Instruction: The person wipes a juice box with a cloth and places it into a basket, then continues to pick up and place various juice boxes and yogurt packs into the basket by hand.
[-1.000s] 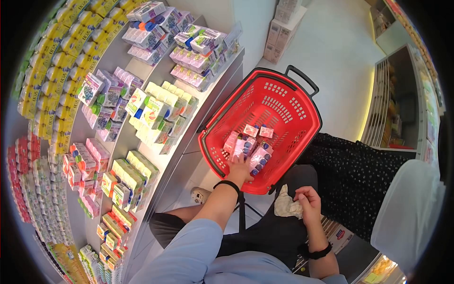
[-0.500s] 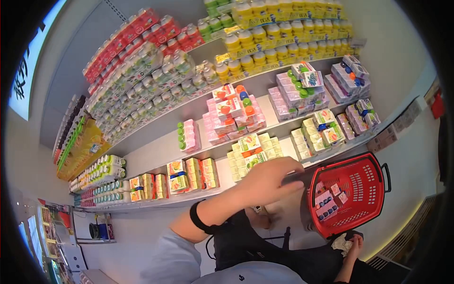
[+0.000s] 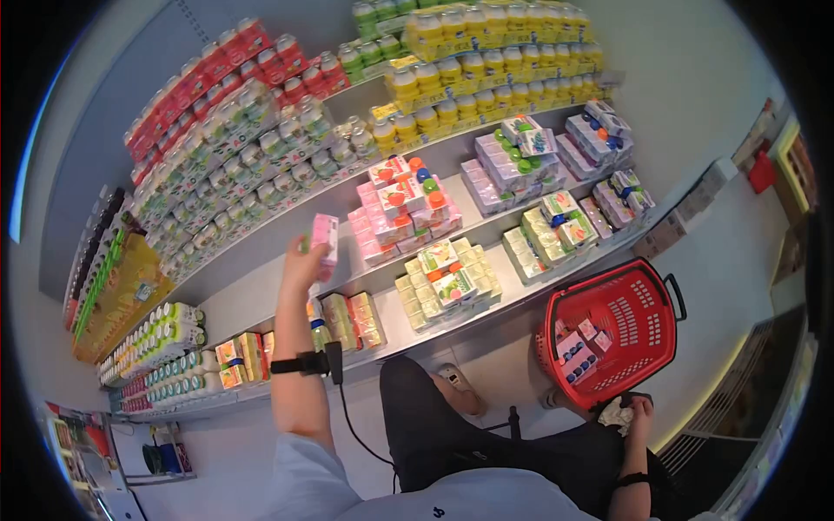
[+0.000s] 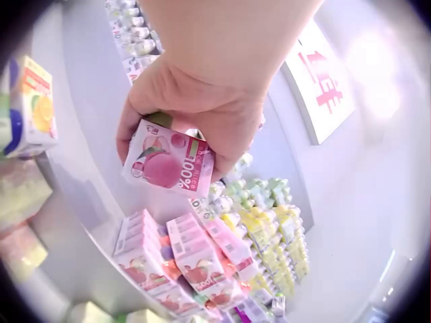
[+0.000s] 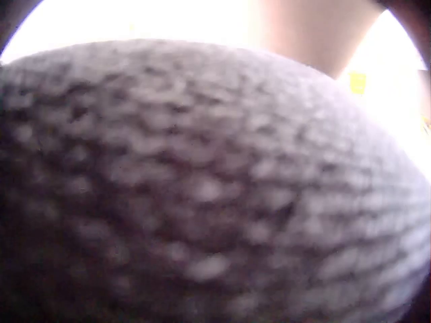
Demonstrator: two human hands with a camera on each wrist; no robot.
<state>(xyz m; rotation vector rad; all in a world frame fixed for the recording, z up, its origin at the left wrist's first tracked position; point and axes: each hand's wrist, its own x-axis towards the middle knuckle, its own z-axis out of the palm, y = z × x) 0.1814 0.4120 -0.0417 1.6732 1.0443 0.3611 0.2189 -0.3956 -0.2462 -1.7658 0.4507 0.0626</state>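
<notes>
My left hand (image 3: 302, 265) grips a pink peach juice pack (image 3: 325, 234) over the shelf, left of a stack of similar pink packs (image 3: 400, 208). In the left wrist view, fingers and thumb wrap the sides of the juice pack (image 4: 168, 161), whose printed peach faces the camera. At my knee, the right hand (image 3: 641, 417) has curled fingers with a crumpled beige cloth (image 3: 616, 416) sticking out. Blurred dark knit fabric (image 5: 215, 182) fills most of the right wrist view and hides that hand.
A red shopping basket (image 3: 647, 291) stands at the right with several pink packs inside. Pale yellow packs (image 3: 447, 286) sit on the lower shelf, yellow bottles (image 3: 495, 61) on the upper one. A black cable (image 3: 352, 417) hangs from my left wrist.
My left hand has left the packs in the basket and swung left to the shelf, where it now holds a pink juice pack. The head view has turned left; the right hand stays by the knee.
</notes>
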